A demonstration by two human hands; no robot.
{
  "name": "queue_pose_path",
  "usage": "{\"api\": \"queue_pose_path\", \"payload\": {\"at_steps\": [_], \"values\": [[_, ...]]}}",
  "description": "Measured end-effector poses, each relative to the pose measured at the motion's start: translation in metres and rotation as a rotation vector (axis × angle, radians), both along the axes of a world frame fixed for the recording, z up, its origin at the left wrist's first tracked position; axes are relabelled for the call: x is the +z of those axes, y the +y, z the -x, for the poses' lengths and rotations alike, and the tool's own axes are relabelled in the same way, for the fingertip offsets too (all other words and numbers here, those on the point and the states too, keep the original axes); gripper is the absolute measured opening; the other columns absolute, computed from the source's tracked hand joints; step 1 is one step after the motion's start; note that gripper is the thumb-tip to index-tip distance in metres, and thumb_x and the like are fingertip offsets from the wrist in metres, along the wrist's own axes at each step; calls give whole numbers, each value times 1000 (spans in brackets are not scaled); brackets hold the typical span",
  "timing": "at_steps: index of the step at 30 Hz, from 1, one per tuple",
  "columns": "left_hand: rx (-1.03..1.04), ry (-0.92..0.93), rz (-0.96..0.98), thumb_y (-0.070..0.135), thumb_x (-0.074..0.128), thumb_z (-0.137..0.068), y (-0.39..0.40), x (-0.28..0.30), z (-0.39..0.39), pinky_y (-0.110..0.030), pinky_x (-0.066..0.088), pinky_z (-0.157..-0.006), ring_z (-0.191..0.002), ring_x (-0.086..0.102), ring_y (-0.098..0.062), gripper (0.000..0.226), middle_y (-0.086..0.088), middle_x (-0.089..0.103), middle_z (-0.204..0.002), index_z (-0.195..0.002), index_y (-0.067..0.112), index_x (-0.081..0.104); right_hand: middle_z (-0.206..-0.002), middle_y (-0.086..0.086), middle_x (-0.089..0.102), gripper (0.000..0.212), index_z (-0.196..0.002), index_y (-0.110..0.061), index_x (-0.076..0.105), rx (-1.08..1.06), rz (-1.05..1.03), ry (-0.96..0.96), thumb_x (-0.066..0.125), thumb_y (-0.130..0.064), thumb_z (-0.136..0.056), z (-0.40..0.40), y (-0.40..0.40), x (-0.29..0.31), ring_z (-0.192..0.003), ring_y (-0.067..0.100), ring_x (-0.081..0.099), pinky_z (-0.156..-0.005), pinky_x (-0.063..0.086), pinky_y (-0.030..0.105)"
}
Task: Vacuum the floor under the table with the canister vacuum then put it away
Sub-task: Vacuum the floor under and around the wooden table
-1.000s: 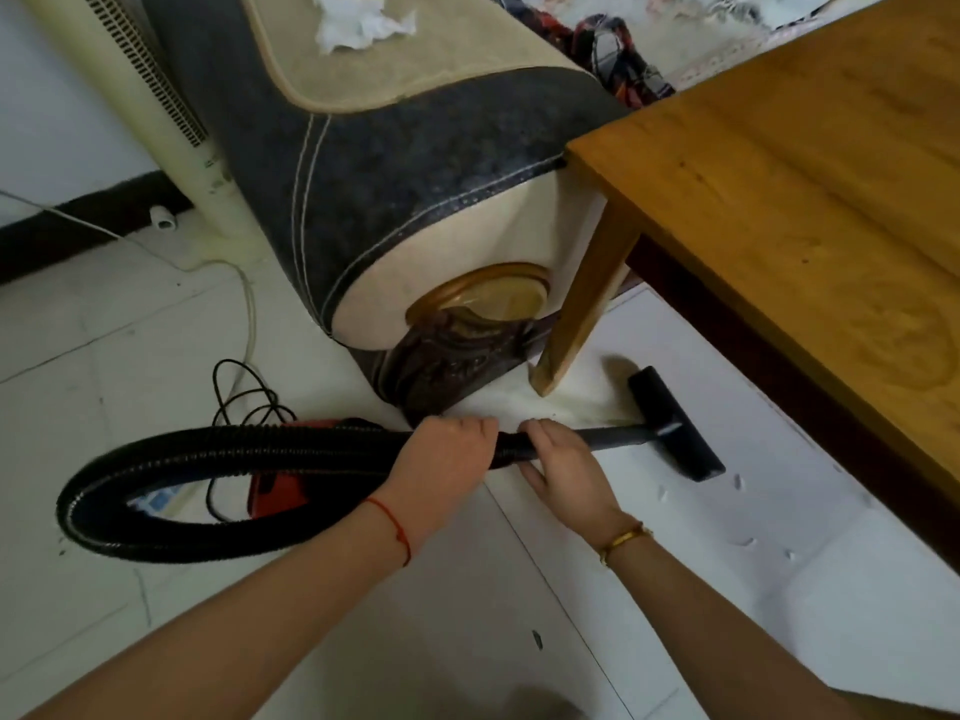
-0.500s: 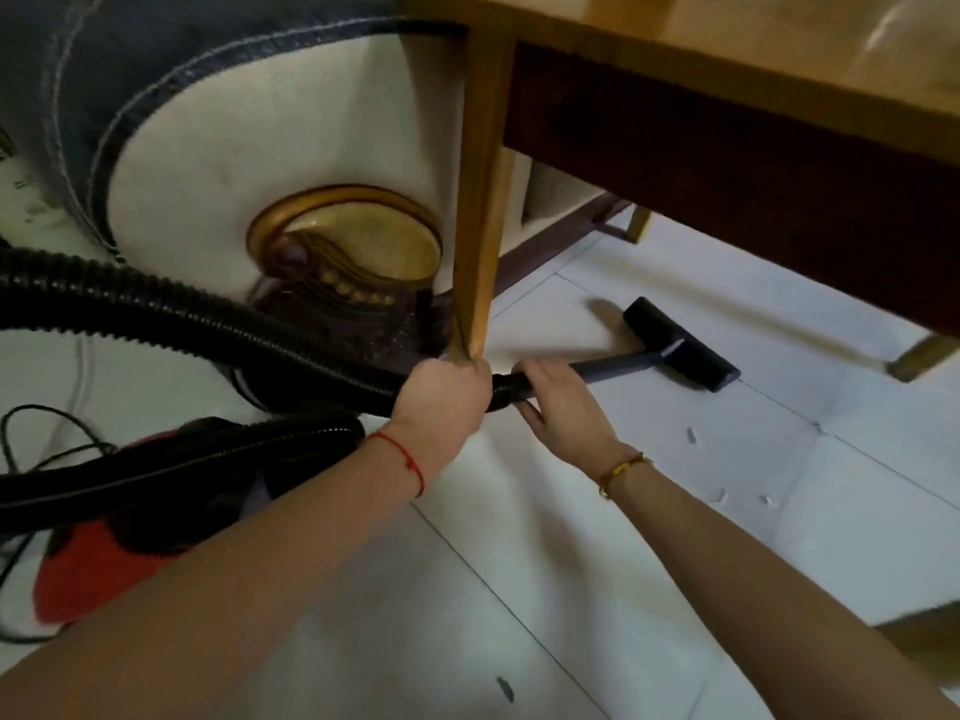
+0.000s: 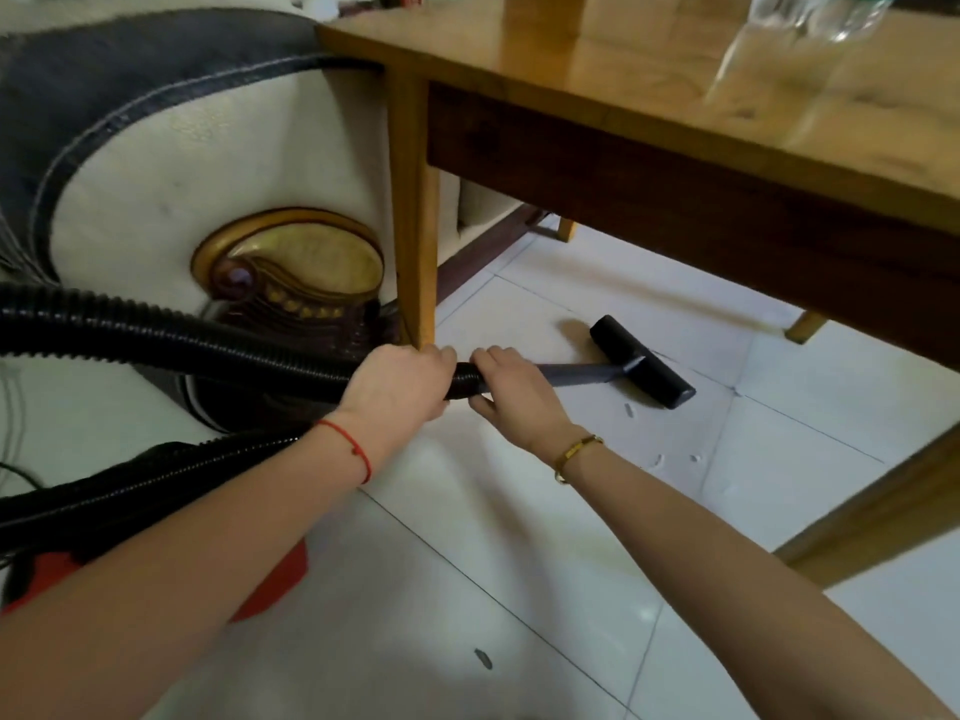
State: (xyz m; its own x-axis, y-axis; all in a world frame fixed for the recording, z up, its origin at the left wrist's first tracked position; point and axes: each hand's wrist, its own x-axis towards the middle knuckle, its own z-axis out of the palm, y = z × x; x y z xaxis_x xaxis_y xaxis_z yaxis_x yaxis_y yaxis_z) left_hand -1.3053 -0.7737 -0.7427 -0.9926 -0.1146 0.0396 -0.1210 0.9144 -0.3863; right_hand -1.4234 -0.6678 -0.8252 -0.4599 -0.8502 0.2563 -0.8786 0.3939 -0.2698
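The black ribbed vacuum hose runs in from the left. My left hand grips its end beside the table's front leg. Right next to it my right hand holds the grey wand. The black floor nozzle lies flat on the white tiles under the wooden table. The red canister sits at the lower left, mostly hidden behind my left forearm. Small white scraps lie on the tiles just in front of the nozzle.
A sofa arm in dark and cream with a gold ornament stands close behind the table leg. More table legs stand at the right and far back. A clear plastic bottle is on the tabletop. A dark speck marks the near tiles.
My view dropped from above the tabletop to below its edge. The nozzle slid further in under the table, past the front leg. Both hands kept their hold.
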Motion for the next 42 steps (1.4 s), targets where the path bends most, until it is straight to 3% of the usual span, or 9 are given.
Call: {"api": "queue_pose_path", "payload": {"at_steps": [13, 19, 24, 29, 34, 42], "values": [[-63, -53, -92, 30, 44, -98, 35, -59, 94, -32, 33, -63, -95, 63, -24, 30, -5, 58, -111, -121, 11, 42, -92, 7, 61, 16, -101, -9, 55, -219, -75, 87, 59, -19, -88, 69, 59, -50, -86, 27, 55, -76, 42, 36], [-99, 0, -152, 27, 47, -95, 69, -101, 145, -32, 33, -64, -90, 65, -24, 28, -4, 60, -107, -117, 9, 45, -102, 5, 60, 20, -107, -10, 55, -273, -104, 39, 58, -22, -91, 113, 101, -71, -96, 24, 52, -77, 33, 25], [-91, 6, -185, 25, 45, -97, 91, -108, 164, -31, 34, -63, -90, 65, -24, 26, -5, 61, -106, -117, 8, 46, -105, 6, 60, 21, -111, -10, 55, -266, -112, -48, 58, -20, -92, 134, 122, -75, -97, 25, 49, -91, 38, 31], [-86, 14, -172, 27, 45, -97, 85, -95, 150, -30, 33, -64, -90, 65, -23, 27, -4, 61, -107, -117, 9, 46, -105, 5, 59, 22, -112, -11, 54, -239, -100, -81, 58, -19, -92, 125, 114, -67, -97, 24, 47, -83, 42, 32], [-9, -19, -169, 27, 45, -98, 65, -67, 113, -30, 33, -65, -94, 64, -23, 28, -4, 60, -111, -119, 10, 45, -103, 7, 58, 20, -110, -9, 54, -158, -70, -104, 58, -17, -92, 95, 86, -48, -97, 25, 48, -78, 36, 28], [59, -25, -90, 32, 45, -98, 16, -13, 29, -31, 35, -64, -95, 64, -23, 31, -4, 60, -113, -120, 11, 44, -86, 5, 61, 17, -98, -13, 56, 5, 5, -163, 60, -11, -82, 20, 18, 0, -78, 23, 52, -70, 39, 32]]}}
